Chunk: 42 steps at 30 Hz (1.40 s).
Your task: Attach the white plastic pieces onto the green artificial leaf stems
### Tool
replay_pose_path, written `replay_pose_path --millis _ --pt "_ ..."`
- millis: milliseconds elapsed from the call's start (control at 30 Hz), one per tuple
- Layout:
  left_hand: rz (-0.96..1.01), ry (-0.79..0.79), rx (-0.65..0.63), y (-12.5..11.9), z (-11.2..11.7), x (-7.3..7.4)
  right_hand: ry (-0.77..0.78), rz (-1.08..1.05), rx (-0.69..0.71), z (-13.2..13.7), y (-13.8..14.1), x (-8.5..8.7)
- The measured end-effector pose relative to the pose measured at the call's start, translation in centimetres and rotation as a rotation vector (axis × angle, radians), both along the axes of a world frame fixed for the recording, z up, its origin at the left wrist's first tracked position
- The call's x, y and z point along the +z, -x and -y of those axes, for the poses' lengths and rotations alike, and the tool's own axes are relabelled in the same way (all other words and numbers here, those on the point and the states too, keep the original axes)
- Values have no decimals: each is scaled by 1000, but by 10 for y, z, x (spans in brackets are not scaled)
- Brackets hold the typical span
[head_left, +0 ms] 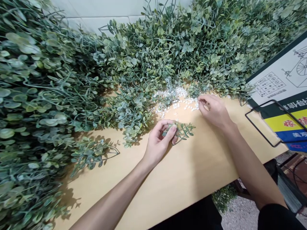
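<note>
My left hand (pixel 160 140) rests on the tan table (pixel 182 179) with its fingers closed on a small green leafy sprig (pixel 183 130), which lies flat to the right of the fingers. My right hand (pixel 214 109) reaches into a scatter of small white pieces (pixel 176 100) at the table's far side. Its fingertips are pinched together among those pieces; what they hold is too small to make out.
Heaps of artificial green foliage (pixel 59 95) cover the left and far sides of the table. A printed sign on a black wire stand (pixel 280 105) leans at the right edge. The table's front edge drops to a speckled floor (pixel 242 214).
</note>
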<state>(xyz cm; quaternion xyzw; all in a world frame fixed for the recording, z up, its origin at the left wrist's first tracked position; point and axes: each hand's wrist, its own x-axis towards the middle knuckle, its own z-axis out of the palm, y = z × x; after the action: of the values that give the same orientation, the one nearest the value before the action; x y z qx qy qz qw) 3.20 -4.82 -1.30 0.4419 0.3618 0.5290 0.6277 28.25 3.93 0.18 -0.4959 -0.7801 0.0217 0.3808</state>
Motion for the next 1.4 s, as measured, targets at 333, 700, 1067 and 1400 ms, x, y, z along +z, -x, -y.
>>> replay_pose_path --millis 333,700,1067,1400 --pt "-207 -7 57 1 -2 7 620 -937 435 33 56 12" --pt "-143 25 68 2 -1 1 725 -959 549 33 59 5" --pt "-256 8 58 5 1 10 836 -999 632 34 60 3" --pt "-240 -4 10 5 -1 10 874 -945 656 35 58 1"
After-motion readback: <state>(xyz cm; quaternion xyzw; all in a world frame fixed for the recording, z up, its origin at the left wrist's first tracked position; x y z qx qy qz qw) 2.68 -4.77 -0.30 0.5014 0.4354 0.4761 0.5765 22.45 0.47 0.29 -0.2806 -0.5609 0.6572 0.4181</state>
